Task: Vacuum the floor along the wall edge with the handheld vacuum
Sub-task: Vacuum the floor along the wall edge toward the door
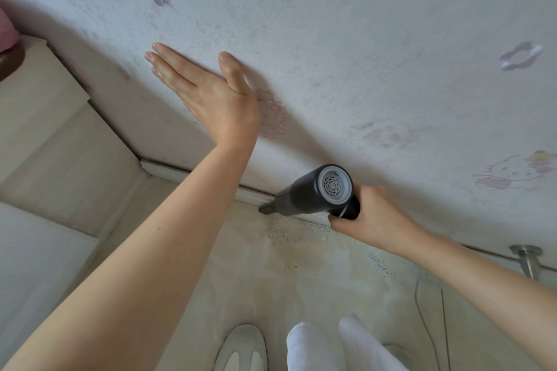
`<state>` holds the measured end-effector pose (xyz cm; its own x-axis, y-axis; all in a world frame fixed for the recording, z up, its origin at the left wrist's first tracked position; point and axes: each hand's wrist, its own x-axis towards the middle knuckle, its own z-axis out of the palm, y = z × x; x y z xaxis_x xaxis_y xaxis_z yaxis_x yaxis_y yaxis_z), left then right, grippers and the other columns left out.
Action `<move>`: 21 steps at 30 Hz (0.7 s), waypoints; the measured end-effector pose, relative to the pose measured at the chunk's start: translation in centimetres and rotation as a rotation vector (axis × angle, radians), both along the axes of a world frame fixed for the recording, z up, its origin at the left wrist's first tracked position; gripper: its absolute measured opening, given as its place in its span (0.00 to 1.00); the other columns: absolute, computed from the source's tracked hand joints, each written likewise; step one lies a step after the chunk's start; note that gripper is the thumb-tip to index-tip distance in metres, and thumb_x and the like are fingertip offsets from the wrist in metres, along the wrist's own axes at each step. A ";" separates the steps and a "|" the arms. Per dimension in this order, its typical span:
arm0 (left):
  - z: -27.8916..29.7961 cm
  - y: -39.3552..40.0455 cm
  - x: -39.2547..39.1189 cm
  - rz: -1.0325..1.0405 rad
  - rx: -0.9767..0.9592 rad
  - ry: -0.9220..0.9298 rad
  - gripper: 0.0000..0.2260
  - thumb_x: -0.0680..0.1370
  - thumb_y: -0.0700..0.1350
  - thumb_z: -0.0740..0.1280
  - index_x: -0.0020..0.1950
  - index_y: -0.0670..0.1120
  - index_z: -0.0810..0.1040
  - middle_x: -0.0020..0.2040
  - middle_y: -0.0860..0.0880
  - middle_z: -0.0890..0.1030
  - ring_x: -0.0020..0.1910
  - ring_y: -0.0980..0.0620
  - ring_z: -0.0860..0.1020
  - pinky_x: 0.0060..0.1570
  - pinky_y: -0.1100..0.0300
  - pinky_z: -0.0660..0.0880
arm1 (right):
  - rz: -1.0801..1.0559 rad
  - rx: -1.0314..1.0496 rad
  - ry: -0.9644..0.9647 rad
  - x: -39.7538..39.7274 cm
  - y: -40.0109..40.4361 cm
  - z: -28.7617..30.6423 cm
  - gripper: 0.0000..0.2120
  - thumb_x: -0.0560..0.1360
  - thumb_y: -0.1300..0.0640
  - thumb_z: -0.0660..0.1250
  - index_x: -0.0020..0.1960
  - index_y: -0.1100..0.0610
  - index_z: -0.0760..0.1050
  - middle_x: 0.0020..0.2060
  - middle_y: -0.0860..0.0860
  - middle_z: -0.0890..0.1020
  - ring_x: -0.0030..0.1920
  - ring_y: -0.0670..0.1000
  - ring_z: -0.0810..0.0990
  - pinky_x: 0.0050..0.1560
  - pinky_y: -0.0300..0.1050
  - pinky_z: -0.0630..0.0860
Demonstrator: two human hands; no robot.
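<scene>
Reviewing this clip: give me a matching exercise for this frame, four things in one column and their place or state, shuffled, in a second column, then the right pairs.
Things:
1. left hand
2. right hand
3. vacuum nozzle
4. dark specks

Places or states:
A. scattered on the floor near the baseboard
B. flat against the wall, fingers straight
C. wrapped round the vacuum's handle
D. tip at the floor by the baseboard

Pairs: 1-B, 2-C, 3-D, 4-A
</scene>
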<state>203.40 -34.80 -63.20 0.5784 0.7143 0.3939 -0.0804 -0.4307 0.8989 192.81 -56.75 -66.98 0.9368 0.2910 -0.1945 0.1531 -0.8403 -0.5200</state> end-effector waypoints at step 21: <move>1.0 -1.3 -0.2 0.004 -0.076 0.027 0.41 0.75 0.60 0.47 0.79 0.35 0.43 0.80 0.38 0.43 0.79 0.42 0.43 0.69 0.68 0.36 | -0.008 -0.070 0.047 -0.6 -2.3 1.2 0.10 0.61 0.48 0.69 0.36 0.42 0.67 0.29 0.51 0.77 0.29 0.49 0.73 0.32 0.50 0.74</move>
